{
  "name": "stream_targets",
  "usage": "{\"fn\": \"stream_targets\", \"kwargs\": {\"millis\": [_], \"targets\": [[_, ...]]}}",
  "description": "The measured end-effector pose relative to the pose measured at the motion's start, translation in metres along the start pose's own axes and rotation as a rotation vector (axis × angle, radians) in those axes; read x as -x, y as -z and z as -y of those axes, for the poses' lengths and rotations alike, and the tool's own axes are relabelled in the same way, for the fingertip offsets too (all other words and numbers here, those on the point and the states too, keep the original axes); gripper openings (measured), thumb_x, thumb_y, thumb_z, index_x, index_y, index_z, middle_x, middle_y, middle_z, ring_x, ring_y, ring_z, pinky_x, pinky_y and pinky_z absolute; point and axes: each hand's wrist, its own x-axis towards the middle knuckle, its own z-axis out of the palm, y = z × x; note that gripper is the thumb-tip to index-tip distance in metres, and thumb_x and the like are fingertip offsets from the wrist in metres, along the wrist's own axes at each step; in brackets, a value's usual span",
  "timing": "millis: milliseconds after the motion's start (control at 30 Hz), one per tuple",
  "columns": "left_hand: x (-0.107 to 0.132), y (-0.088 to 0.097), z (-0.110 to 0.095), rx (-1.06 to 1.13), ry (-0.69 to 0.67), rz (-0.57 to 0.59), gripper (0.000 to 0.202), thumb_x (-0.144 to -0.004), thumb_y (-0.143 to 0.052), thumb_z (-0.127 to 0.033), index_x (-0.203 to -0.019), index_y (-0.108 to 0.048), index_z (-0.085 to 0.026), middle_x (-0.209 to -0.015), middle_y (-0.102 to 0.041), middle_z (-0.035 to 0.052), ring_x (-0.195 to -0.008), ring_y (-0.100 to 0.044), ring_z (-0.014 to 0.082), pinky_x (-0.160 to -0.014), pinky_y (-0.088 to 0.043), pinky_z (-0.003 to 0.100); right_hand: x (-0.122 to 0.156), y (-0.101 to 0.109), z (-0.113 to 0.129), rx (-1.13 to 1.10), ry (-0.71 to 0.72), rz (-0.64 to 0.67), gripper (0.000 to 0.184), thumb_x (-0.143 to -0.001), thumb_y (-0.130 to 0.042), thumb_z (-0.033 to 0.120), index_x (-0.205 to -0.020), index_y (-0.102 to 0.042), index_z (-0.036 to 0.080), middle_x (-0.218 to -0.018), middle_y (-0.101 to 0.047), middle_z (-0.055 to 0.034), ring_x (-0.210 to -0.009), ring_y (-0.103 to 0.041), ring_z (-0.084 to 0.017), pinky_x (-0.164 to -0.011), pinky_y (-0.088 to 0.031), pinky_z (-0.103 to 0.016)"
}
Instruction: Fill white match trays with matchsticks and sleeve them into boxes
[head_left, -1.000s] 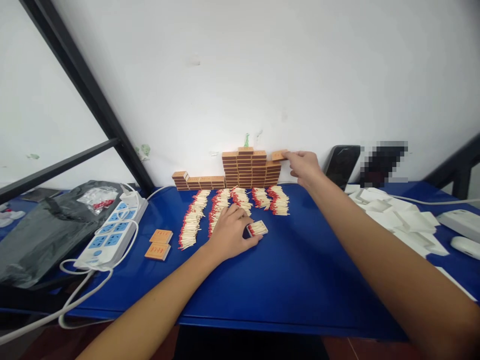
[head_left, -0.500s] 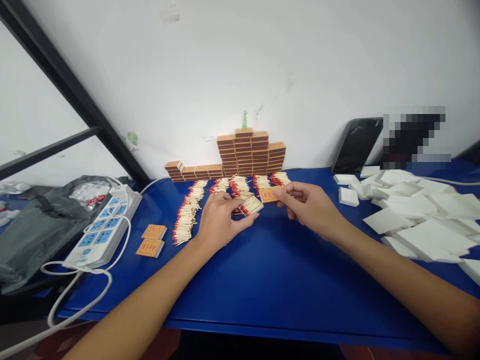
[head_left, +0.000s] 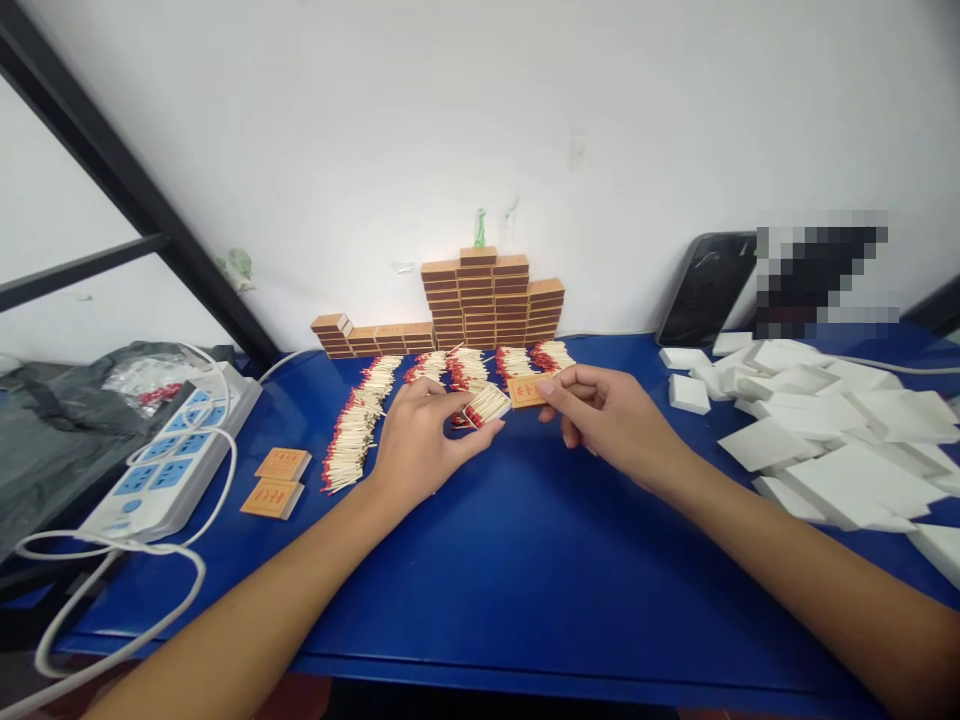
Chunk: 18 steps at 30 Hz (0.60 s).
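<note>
Between its thumb and fingers, my left hand grips a small white matchbox tray filled with red-tipped matches. My right hand pinches an orange printed matchbox sleeve by its right end. The sleeve's left end is close to the tray's right end; whether they touch I cannot tell. Behind my hands, loose matches lie in several heaps, the longest a curved row of matches left of my left hand. Two orange matchboxes lie flat farther left.
Stacked matchboxes stand against the wall, with a low row on their left. White trays are piled on the right, before a leaning phone. A power strip with looping white cable sits left on the blue table.
The view has shifted a little, so most things appear farther left. Both hands keep their grips, with the tray and the sleeve held close together as before.
</note>
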Motion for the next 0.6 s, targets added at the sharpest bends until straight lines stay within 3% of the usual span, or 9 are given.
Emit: {"fn": "stream_targets", "kwargs": {"millis": [267, 433, 600], "targets": [[-0.0015, 0.0015, -0.0014, -0.005, -0.013, -0.026, 0.034, -0.086, -0.087, -0.05, -0.098, -0.084, -0.018, -0.082, -0.073, 0.0069, -0.078, -0.067, 0.0217, -0.075, -0.057, 0.037, 0.0, 0.0011, 0.0011, -0.018, 0.0, 0.04, 0.057, -0.085, -0.073, 0.076, -0.088, -0.067, 0.02, -0.079, -0.077, -0.0063, -0.047, -0.057, -0.011, -0.038, -0.035, -0.024], [-0.0023, 0.0041, -0.0008, 0.05, -0.093, 0.037, 0.035, -0.088, -0.086, -0.047, -0.107, -0.082, -0.019, -0.086, -0.075, 0.0067, -0.086, -0.067, 0.0229, -0.08, -0.058, 0.038, -0.001, -0.0005, -0.0038, -0.013, 0.017, 0.02, 0.055, -0.085, -0.074, 0.075, -0.091, -0.065, 0.021, -0.082, -0.078, -0.0062, -0.047, -0.058, -0.011, -0.037, -0.036, -0.024], [-0.0018, 0.0026, 0.0014, 0.116, -0.159, 0.061, 0.04, -0.088, -0.086, -0.044, -0.116, -0.08, -0.017, -0.093, -0.076, 0.0076, -0.09, -0.067, 0.022, -0.081, -0.058, 0.037, -0.0008, -0.0005, -0.0047, -0.025, 0.043, -0.006, 0.058, -0.086, -0.076, 0.071, -0.114, -0.059, 0.024, -0.077, -0.073, -0.0002, -0.046, -0.059, -0.013, -0.036, -0.039, -0.024]]}}
